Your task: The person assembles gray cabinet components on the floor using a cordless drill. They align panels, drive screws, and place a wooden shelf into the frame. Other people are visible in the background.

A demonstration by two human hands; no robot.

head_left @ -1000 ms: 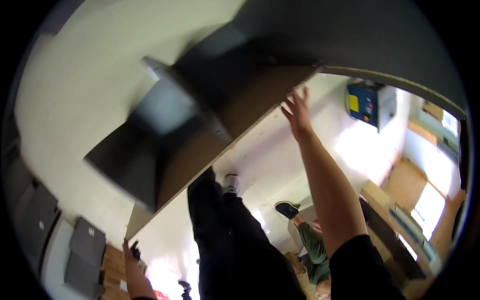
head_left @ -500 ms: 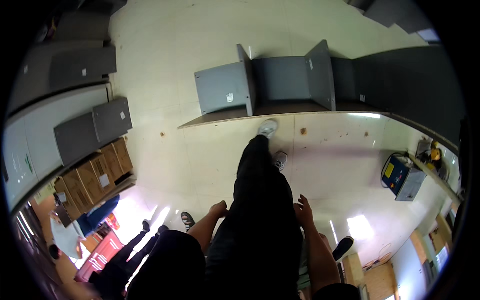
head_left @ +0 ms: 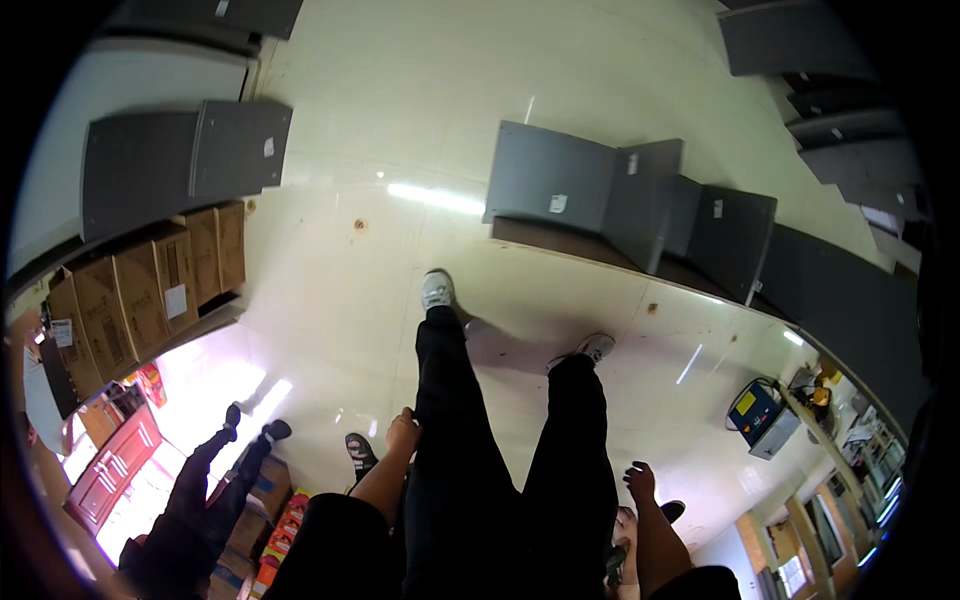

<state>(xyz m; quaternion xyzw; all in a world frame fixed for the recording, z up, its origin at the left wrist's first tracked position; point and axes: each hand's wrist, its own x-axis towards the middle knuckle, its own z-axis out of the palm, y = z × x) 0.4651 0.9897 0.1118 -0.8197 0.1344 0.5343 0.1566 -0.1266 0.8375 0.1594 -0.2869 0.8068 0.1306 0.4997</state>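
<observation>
My left hand (head_left: 403, 432) hangs beside my left thigh, its fingers curled in with nothing visible in them. My right hand (head_left: 640, 482) is away from my right leg, fingers apart and holding nothing. Both arms hang low at my sides, and my legs in black trousers are in mid-stride. Ahead and to the right, a partly assembled dark grey cabinet (head_left: 560, 180) lies on the floor, with upright dividers and small white labels. Neither hand touches it.
Brown cardboard boxes (head_left: 145, 290) and grey panels (head_left: 240, 150) line the left side. More grey panels (head_left: 800, 45) are stacked at the far right. A blue machine (head_left: 760, 415) stands on the floor at right. Another person's legs (head_left: 215, 480) show at lower left.
I have stepped and turned leftward, so the cabinet now sits farther right in view and the boxes look nearer. My left foot has swung forward. Both hands stay low without any object.
</observation>
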